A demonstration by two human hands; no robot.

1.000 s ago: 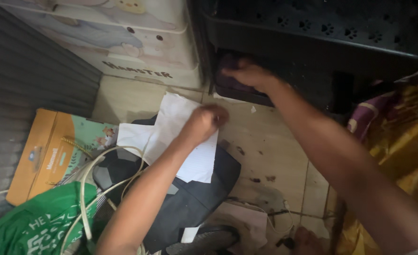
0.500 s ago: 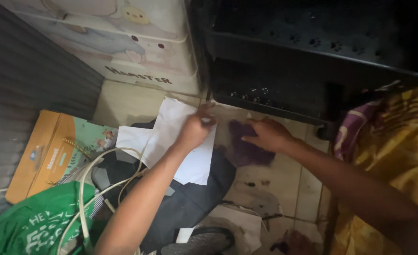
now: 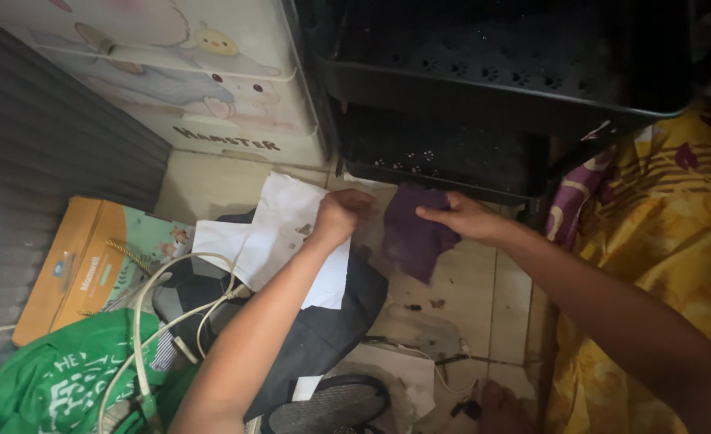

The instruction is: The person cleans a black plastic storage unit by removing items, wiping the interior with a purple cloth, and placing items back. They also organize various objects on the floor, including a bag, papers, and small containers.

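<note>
My right hand (image 3: 464, 217) pinches a dark purple cloth (image 3: 412, 237) by its top edge and holds it hanging just above the tiled floor (image 3: 460, 281), in front of a black plastic shelf unit (image 3: 484, 72). My left hand (image 3: 338, 215) is closed on the edge of a white sheet of paper (image 3: 279, 233), which lies over a dark bag (image 3: 323, 329). The two hands are a short way apart, with the cloth between them.
A pale cartoon-printed drawer cabinet (image 3: 179, 72) stands at the back left. An orange and green box (image 3: 90, 265), a green bag (image 3: 58, 378), white cable (image 3: 163, 305) and a dark shoe (image 3: 331, 406) crowd the lower left. Yellow patterned fabric (image 3: 653, 249) lies at the right. Dark stains spot the floor.
My right hand came out from under the black shelf with the purple cloth, set it on the floor, and now lifts it by its edge. My left hand stayed on the paper.
</note>
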